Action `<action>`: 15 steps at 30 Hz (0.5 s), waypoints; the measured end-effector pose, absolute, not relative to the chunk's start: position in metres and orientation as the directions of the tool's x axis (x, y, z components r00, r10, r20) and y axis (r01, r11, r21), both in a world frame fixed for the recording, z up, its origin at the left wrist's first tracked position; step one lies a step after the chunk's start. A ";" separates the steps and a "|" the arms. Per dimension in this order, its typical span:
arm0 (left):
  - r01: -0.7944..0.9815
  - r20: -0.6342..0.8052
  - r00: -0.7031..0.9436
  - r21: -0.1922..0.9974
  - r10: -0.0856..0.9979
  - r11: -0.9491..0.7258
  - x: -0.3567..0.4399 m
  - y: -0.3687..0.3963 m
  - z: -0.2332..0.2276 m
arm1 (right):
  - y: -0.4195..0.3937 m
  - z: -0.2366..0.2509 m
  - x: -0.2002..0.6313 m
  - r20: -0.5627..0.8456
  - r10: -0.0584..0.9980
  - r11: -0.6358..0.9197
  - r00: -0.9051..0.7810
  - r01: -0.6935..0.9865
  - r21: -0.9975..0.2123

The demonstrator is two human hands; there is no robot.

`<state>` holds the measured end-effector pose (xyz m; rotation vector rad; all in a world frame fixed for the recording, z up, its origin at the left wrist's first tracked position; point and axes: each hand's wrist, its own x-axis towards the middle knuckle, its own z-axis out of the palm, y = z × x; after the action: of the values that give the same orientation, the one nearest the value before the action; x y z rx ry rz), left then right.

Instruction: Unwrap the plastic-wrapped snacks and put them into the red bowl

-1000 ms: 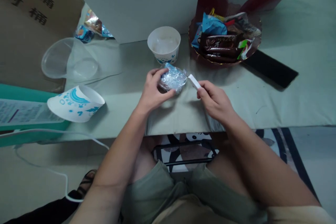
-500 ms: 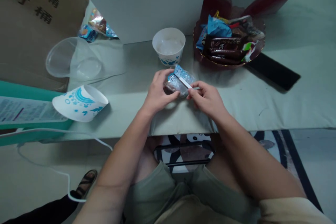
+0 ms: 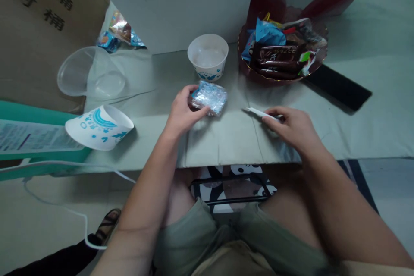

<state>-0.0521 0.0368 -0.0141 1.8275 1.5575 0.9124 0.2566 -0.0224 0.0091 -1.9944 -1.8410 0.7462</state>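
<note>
My left hand (image 3: 181, 110) grips a small packet wrapped in crinkled clear and blue plastic (image 3: 208, 97), resting it on the grey-green cloth of the table (image 3: 226, 138). My right hand (image 3: 293, 126) lies on the cloth to the right, its fingers closed on a thin white stick (image 3: 260, 113) that points left toward the packet, a short gap away. A white paper cup with a blue pattern (image 3: 208, 57) stands upright just behind the packet.
A dark bowl of wrapped snacks (image 3: 281, 54) sits at the back right, a black flat object (image 3: 339, 88) beside it. A paper cup (image 3: 98, 127) lies on its side at left, near a clear plastic bowl (image 3: 90, 77). A white box (image 3: 174, 0) stands behind.
My right hand has drawn the white stick off the packet and moved right, down onto the cloth. My left hand has kept the packet and shifted it slightly left.
</note>
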 end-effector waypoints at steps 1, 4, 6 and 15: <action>0.611 0.142 0.065 0.777 0.988 -0.152 -0.055 0.039 -0.015 | -0.021 0.007 0.261 -0.111 0.992 -0.114 0.065 0.840 -0.531; 0.598 0.172 0.045 0.785 0.984 -0.164 -0.060 0.041 -0.013 | -0.016 0.000 0.266 0.015 0.991 -0.115 0.134 0.902 -0.415; 0.593 0.173 0.099 0.780 0.980 -0.198 -0.056 0.040 -0.010 | -0.013 -0.003 0.262 0.097 0.985 -0.101 0.144 0.930 -0.355; 0.253 -0.060 -0.003 0.966 0.998 0.059 -0.024 0.027 0.010 | -0.012 -0.006 0.208 0.334 0.902 0.429 -0.274 0.661 -0.616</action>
<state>-0.0236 0.0267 0.0100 1.3502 1.4181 1.0290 0.2078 -0.0120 -0.0063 -1.3138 -2.0308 0.4742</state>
